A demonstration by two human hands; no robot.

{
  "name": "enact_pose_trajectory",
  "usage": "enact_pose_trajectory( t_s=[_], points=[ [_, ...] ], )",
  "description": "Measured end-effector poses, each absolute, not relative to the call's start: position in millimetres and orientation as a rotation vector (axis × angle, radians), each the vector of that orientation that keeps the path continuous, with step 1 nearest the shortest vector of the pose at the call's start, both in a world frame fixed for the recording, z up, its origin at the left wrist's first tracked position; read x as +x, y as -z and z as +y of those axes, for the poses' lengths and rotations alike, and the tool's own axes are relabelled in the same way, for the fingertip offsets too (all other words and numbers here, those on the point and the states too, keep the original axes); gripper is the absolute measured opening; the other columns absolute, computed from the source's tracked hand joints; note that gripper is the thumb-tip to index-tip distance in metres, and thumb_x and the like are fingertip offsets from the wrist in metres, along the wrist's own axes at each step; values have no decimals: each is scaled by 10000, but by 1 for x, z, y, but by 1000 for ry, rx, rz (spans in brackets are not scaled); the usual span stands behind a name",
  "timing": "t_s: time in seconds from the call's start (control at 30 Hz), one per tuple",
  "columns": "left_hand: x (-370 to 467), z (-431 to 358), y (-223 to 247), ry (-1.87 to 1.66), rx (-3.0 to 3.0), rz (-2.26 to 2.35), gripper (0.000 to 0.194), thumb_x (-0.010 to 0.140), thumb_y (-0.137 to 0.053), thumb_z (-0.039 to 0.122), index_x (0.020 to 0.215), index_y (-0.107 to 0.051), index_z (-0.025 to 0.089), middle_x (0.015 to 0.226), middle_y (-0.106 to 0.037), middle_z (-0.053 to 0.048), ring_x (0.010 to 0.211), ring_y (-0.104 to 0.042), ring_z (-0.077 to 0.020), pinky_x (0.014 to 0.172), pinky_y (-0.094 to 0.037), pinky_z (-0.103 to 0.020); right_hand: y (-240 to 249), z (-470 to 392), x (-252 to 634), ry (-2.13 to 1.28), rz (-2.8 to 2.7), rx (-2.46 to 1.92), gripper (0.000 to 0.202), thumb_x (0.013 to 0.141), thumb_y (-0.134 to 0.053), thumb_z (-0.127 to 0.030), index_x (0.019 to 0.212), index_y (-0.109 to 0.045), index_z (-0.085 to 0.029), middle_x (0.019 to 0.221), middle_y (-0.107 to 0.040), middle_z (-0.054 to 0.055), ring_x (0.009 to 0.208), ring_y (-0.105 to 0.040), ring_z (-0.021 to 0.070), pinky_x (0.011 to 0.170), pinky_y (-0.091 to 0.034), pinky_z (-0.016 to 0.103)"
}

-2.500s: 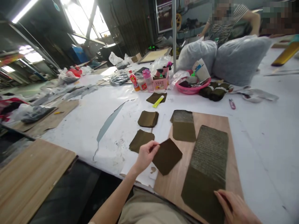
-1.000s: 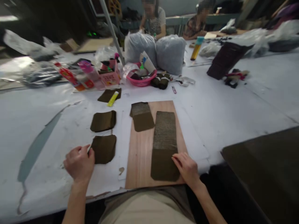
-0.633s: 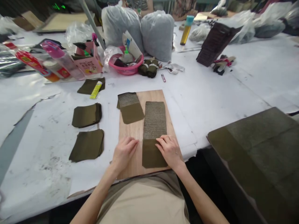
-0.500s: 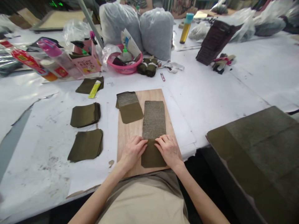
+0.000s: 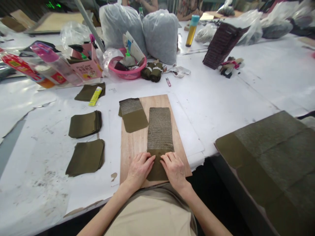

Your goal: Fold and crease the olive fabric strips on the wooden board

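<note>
White-covered table (image 5: 209,114): the broad surface ahead of both hands. Large olive sheet (image 5: 270,157): well to the right of the right hand, lower edge out of sight from where I stand. Wooden board (image 5: 131,147): beneath and around both hands, reaching close to the person's body. Ribbed panel (image 5: 159,127): on the board, its greyish ribbed stretch just beyond the fingertips, its smooth olive end (image 5: 157,170) between and under the hands; whether that end is a separate piece I cannot tell. Two olive stacks: the nearer (image 5: 85,157) and farther (image 5: 82,125), both left of the left hand. Smaller panel (image 5: 135,121): ahead of the left hand, slightly leftward. Yellow tube (image 5: 95,96): beyond the stacks, on other olive pieces.

Risks, in my judgement: uneven pressure from the two hands could skew the smooth end against the ribbed rows; a nudge from the body could shift the board.

Pose: left hand (image 5: 140,167) and right hand (image 5: 175,168) face each other, fingers bent, thumbs pointing inward and nearly meeting, forearms spread toward the body. Both touch the smooth end; pinching or mere pressing cannot be distinguished.
</note>
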State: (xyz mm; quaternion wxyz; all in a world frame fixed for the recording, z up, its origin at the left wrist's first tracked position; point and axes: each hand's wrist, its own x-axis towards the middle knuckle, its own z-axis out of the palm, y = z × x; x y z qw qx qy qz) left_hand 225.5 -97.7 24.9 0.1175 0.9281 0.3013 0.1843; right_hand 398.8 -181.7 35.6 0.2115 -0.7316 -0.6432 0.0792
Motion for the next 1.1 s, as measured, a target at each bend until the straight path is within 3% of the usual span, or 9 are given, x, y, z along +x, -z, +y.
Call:
enact_pose_trajectory(
  t_s=[0.27, 0.53, 0.67, 0.87, 1.0, 1.1],
  points=[
    [222, -105, -26, -528, 2696, 833, 187, 941, -491, 184, 1076, -619, 189, 1007, -615, -70, 938, -561, -206, 820, -497, -357, -47, -191, 405, -214, -1642, -2079, 136, 887, -627, -201, 1021, -631, -223, 1059, -610, 60, 974, -536, 220, 842, -452, 374],
    [221, -110, -30, -663, 2721, 709, 193, 928, -448, 144, 1000, -619, 195, 891, -636, -56, 813, -591, -186, 709, -516, -318, -45, -197, 402, -195, -1637, -2054, 235, 786, -687, -71, 936, -618, -238, 956, -610, 36, 903, -568, 226, 760, -504, 372],
    [218, -111, -27, -738, 2763, 678, 212, 933, -427, 149, 983, -627, 198, 860, -642, -55, 780, -592, -179, 672, -513, -307, -35, -199, 397, -109, -1659, -2046, 277, 745, -725, -77, 944, -624, -241, 941, -609, 38, 894, -575, 241, 728, -518, 378],
    [206, -122, -29, -643, 2742, 640, 166, 941, -469, 179, 935, -633, 200, 819, -627, -37, 763, -573, -160, 698, -489, -293, -51, -212, 389, -252, -1702, -2094, 243, 798, -687, -89, 979, -630, -241, 961, -607, 40, 926, -562, 228, 776, -497, 370],
    [201, -125, -29, -552, 2722, 640, 126, 941, -499, 184, 945, -624, 190, 834, -624, -37, 793, -559, -164, 714, -467, -293, -63, -208, 395, -277, -1703, -2105, 74, 875, -634, -175, 914, -648, -236, 921, -606, 42, 894, -542, 217, 778, -460, 368],
    [199, -124, -29, -485, 2712, 645, 115, 939, -510, 191, 951, -625, 190, 853, -620, -38, 808, -550, -167, 729, -461, -298, -66, -196, 399, -243, -1697, -2087, 54, 912, -598, -228, 917, -652, -229, 906, -612, 44, 889, -537, 206, 789, -448, 360]
  ],
)
